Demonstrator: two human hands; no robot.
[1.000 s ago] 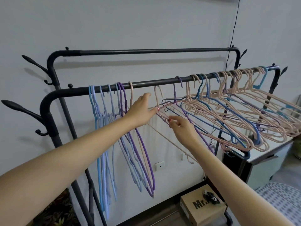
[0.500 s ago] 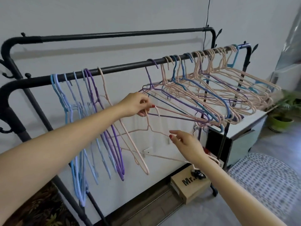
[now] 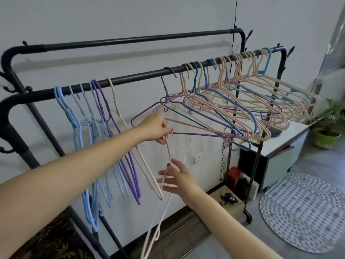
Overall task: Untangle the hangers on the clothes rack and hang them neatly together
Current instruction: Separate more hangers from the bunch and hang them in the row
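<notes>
A black clothes rack has a front rail (image 3: 130, 79) and a higher back rail. On the rail's left part several blue, purple and pink hangers (image 3: 97, 139) hang straight down, side by side. To the right, a tangled bunch of pink, blue and purple hangers (image 3: 242, 109) lies nearly level, hooks on the rail. My left hand (image 3: 156, 128) pinches the hook of a loose pale pink hanger (image 3: 160, 212) that dangles below the rail. My right hand (image 3: 177, 177) is spread open, its fingers touching that hanger's wires.
A white cabinet (image 3: 280, 150) stands behind the rack's right end, a potted plant (image 3: 328, 128) beyond it. A cardboard box (image 3: 224, 200) and a red box sit on the floor under the rack. A patterned mat (image 3: 306, 215) lies at the right.
The pale pink hanger has come off the tangled bunch and now hangs down from my left hand. My right hand dropped lower and opened against its wires. The view shifted right.
</notes>
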